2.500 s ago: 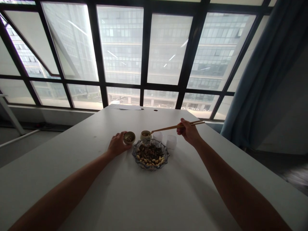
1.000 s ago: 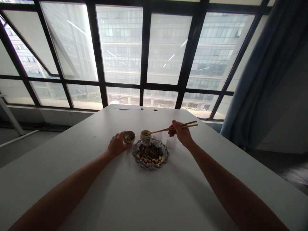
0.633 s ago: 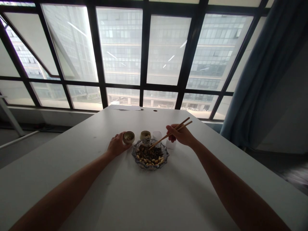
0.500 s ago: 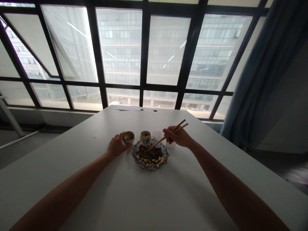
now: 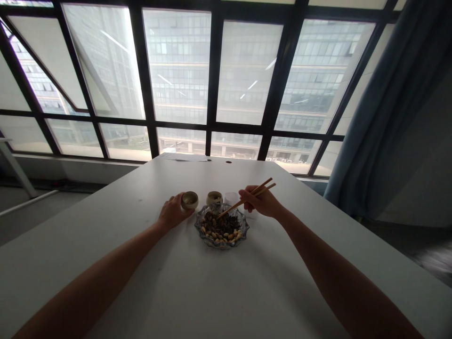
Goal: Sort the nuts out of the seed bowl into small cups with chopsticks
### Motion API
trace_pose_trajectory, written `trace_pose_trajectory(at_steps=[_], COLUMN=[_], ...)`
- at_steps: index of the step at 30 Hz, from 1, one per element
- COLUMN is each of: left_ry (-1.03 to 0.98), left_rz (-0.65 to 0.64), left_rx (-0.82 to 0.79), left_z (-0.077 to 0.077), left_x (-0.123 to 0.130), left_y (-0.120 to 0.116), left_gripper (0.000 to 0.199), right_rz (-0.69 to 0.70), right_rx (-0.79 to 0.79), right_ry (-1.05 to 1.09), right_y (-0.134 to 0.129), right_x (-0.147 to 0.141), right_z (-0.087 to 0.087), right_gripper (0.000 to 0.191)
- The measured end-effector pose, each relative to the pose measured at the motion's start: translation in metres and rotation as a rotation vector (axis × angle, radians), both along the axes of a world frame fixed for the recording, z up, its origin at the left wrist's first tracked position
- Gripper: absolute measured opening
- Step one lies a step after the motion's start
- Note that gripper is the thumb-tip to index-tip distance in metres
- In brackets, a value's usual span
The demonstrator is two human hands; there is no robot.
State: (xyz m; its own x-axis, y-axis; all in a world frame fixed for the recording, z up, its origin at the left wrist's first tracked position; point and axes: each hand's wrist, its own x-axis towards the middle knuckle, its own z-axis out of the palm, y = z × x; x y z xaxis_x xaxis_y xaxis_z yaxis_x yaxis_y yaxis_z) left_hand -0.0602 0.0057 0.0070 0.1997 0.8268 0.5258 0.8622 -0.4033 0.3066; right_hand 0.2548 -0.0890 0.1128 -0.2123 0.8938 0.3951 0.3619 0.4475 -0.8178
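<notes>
My left hand (image 5: 173, 212) is closed around the side of a small round cup (image 5: 189, 201), which stands just left of a scalloped glass bowl (image 5: 243, 230). Inside the bowl lie dark seeds (image 5: 226, 223) and, toward the near side, several pale nuts in shells (image 5: 222, 237). A pair of wooden chopsticks (image 5: 251, 195) is gripped in my right hand (image 5: 259, 200), their tips down among the dark seeds. I cannot make out whether the tips pinch anything. Behind the bowl sits a second small cup (image 5: 214, 197) with something pale in it.
A clear plastic cup (image 5: 231, 197) stands behind the bowl, and another clear cup (image 5: 251, 214) is partly hidden under my right hand. Papers (image 5: 185, 157) lie at the far end of the white table (image 5: 197, 287). A blue curtain (image 5: 367, 122) hangs at right.
The chopstick tips have shifted slightly up and left among the seeds. My left hand stays on the cup; the whole view has moved a little.
</notes>
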Motion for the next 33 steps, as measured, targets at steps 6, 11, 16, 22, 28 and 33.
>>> trace_pose_trajectory(at_steps=[6,11,16,22,28,33], left_ry=[-0.004,0.006,0.003,-0.002,-0.014,-0.030], left_rz=[-0.005,0.001,-0.010,-0.010,-0.010,-0.023], left_rx=[-0.010,-0.010,-0.003,0.004,0.002,-0.008], left_z=[-0.002,-0.004,-0.003,-0.002,-0.004,-0.005], left_x=[-0.002,-0.002,-0.002,-0.002,-0.002,-0.004], left_y=[0.002,0.004,0.003,0.003,0.004,0.006], left_gripper=[0.065,0.066,0.064,0.064,0.065,0.066], right_rz=[-0.062,-0.139,-0.188,-0.216,-0.241,-0.241], right_rx=[-0.001,-0.002,-0.040,-0.036,-0.020,-0.043], right_ry=[0.091,0.183,0.246,0.221,0.185,0.144], right_y=[0.005,0.014,0.021,0.022,0.023,0.022], right_x=[0.006,0.013,0.019,0.020,0.020,0.020], right_z=[-0.001,-0.006,-0.010,-0.013,-0.014,-0.013], right_gripper=[0.056,0.060,0.061,0.058,0.059,0.062])
